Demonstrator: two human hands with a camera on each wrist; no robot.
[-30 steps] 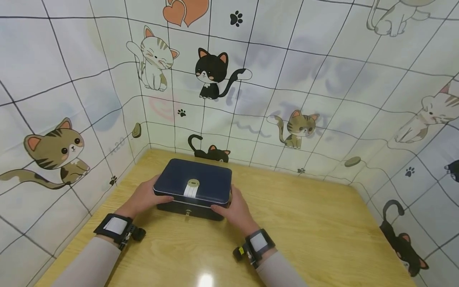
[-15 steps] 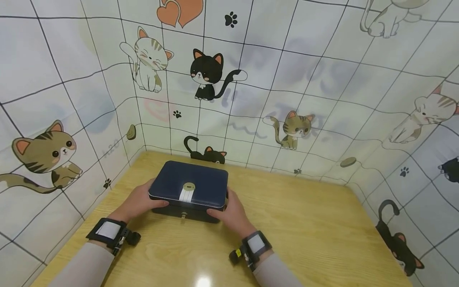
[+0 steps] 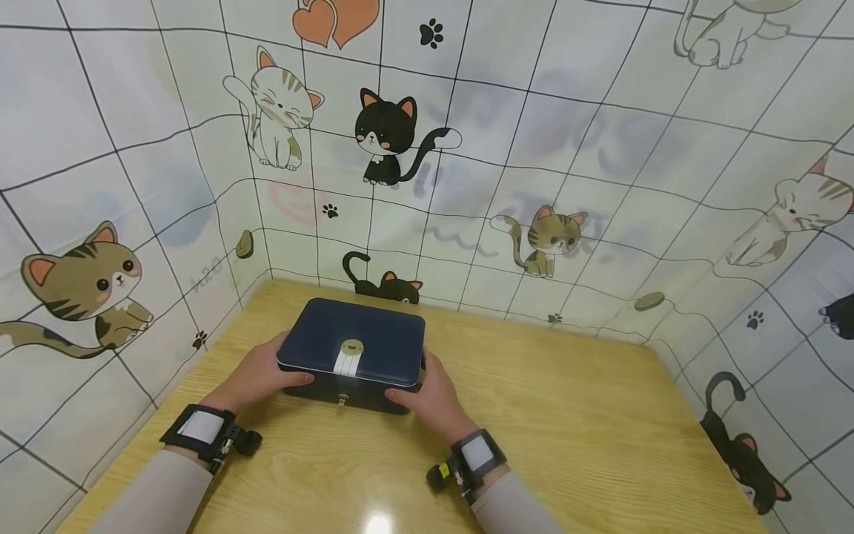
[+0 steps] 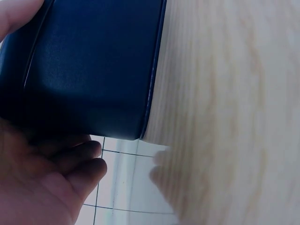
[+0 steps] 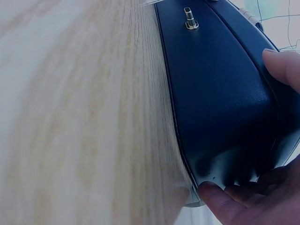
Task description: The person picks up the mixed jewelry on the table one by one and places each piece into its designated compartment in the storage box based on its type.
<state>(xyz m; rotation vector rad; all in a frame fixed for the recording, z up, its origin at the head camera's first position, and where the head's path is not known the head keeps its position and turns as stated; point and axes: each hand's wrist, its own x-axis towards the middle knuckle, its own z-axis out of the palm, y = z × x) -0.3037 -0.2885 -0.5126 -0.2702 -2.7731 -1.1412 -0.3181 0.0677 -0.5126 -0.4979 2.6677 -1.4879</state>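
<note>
A dark blue leather-look box [image 3: 383,334] stands on the wooden table with its lid down. A white strap with a round gold clasp plate [image 3: 352,347] runs over the lid's front edge, and a small metal turn-lock post [image 5: 190,19] sticks out of the front wall. My left hand [image 3: 260,377] grips the left end, thumb along the front, its fingers [image 4: 86,176] curled by the side wall. On the right end my right hand [image 3: 437,397] holds the box, thumb at the lid's front corner, fingertips [image 5: 213,192] against the lower side wall.
The wooden table [image 3: 567,415] extends to the right of the box and towards me. A white grid-lined cloth [image 3: 467,185] printed with cats hangs close behind the box and along both sides. Each wrist wears a strapped camera [image 3: 248,443].
The head view has shifted slightly, so everything appears a little further left than a second ago. Both hands keep their hold, and the box stays in place with its lid down.
</note>
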